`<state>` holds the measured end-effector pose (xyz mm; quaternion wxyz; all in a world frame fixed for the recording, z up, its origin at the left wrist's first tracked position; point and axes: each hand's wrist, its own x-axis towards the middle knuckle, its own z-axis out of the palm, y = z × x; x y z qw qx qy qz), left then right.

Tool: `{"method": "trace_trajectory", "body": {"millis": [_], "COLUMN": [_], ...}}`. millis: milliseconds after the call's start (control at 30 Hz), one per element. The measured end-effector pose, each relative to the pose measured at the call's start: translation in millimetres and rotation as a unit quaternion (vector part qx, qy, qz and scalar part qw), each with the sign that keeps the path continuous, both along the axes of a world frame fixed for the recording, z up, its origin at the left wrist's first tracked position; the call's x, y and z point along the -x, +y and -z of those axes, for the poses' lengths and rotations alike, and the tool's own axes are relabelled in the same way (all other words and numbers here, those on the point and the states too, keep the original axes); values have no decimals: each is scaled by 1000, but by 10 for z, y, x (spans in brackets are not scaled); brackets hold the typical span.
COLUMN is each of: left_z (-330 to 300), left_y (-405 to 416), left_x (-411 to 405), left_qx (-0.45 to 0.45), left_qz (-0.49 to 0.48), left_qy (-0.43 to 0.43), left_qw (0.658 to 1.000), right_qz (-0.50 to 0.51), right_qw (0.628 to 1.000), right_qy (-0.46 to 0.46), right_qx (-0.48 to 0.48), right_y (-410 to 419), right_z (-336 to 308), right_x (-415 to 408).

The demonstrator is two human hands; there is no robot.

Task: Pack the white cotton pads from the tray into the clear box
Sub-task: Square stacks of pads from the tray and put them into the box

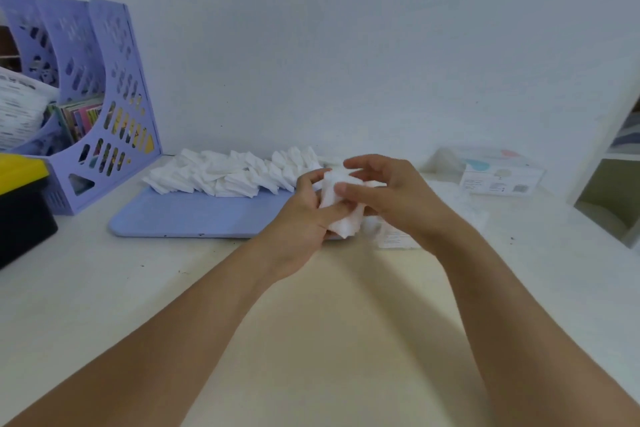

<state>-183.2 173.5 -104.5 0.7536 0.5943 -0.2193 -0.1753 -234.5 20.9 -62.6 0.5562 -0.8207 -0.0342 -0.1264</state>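
Both hands were on one small stack of white cotton pads (341,206), held just above the near right corner of the tray (194,215): left hand (304,218) cupped it from below and behind with fingers curled round it, right hand (388,194) pinched it from the right, thumb across the front, index finger raised over the top. The stack looked uneven, corners fanning out at the bottom edge. Main risk: soft, light, slippery pads with no rigidity, so a loose or lopsided squeeze could let the stack splay and shed pads onto the table (329,322). A misaligned stack would likely snag on the box rim too. The clear box (498,173) sat well to the right near the wall, thin transparent plastic with a printed label; whether it was open, can't tell, too blurred. Reaching across with a two-hand hold could also be awkward. Remaining pads (225,175) lay in a ragged overlapping row along the far edge of the tray, square, matte, fibrous. The tray was smooth lilac plastic with rounded corners.
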Motion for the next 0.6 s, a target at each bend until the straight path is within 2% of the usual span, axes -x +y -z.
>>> {"method": "trace_trajectory", "body": {"millis": [100,200,300,367,433,467,533,600], "left_z": [-113,-178,-85,56,201,255,326,347], "left_y": [-91,-176,-234,-227,-242,-264,-326,-359], "left_x": [-5,-45,-92,-130,-87,-50,21,48], "left_qx": [-16,-47,-59,-133,-195,-212,-230,-233], "left_qz": [10,19,-94,-189,-186,-169,-151,-160], "left_qy": [-37,-77,-152,-275,-372,-396,-415,-408], "left_qw": [999,996,982,934,888,877,867,868], "right_qz": [-50,-17,138,214,205,193,181,179], "right_qw": [999,1000,984,967,972,974,973,974], "right_qy": [15,2,-27,-2,72,110,145,128], "right_qx": [9,-14,-106,-137,-86,-46,20,58], "right_y": [-180,-272,-398,-483,-523,-511,-464,-437], "right_z": [-74,-108,-126,-148,-151,-141,-93,-53], "right_x": [80,88,22,-4,-16,-25,-51,-85]}}
